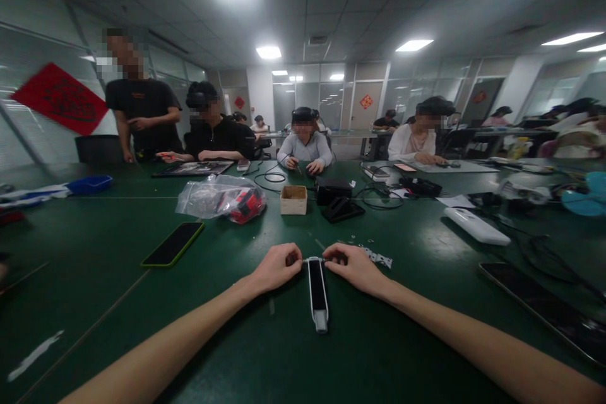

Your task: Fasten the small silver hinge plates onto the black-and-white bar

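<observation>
A long narrow device (319, 293) with a white frame and a dark face lies on the green table, pointing toward me. At its far end, my left hand (283, 265) is on the left side with fingers curled and pinched together; what they grip is too small to make out. My right hand (350, 265) is closed in the same way on the right side of that end. Small patterned grey pieces (377, 257) lie just beyond my right hand, with a few tiny rings near them.
A green-edged phone (173, 245) lies left; a large dark phone (544, 309) and a white device (476, 226) lie right. Ahead are a plastic bag (220, 197), a small open box (293, 201), black boxes and cables. Several people are across the table.
</observation>
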The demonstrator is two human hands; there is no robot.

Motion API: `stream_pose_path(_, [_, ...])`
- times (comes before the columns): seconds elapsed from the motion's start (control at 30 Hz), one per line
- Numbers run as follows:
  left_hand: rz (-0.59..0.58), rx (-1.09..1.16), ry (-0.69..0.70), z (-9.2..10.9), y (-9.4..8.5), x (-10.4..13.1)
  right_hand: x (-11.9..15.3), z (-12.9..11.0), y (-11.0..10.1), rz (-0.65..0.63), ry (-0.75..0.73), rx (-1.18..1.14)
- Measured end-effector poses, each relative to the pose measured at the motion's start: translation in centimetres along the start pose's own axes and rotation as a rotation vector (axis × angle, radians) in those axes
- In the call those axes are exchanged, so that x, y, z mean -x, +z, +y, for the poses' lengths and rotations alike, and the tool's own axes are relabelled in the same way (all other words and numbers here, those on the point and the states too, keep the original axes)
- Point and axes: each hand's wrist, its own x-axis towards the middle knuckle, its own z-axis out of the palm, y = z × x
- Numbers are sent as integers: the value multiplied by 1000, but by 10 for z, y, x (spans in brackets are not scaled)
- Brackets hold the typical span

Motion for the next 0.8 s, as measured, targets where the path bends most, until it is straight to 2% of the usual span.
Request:
stream_pose_path(0.47, [18, 26, 25, -2, 2, 0, 2, 2, 0, 7, -56, 73])
stream_pose_path(0.8, [15, 5, 9, -2, 2, -1, 0, 1, 2, 19, -46, 34])
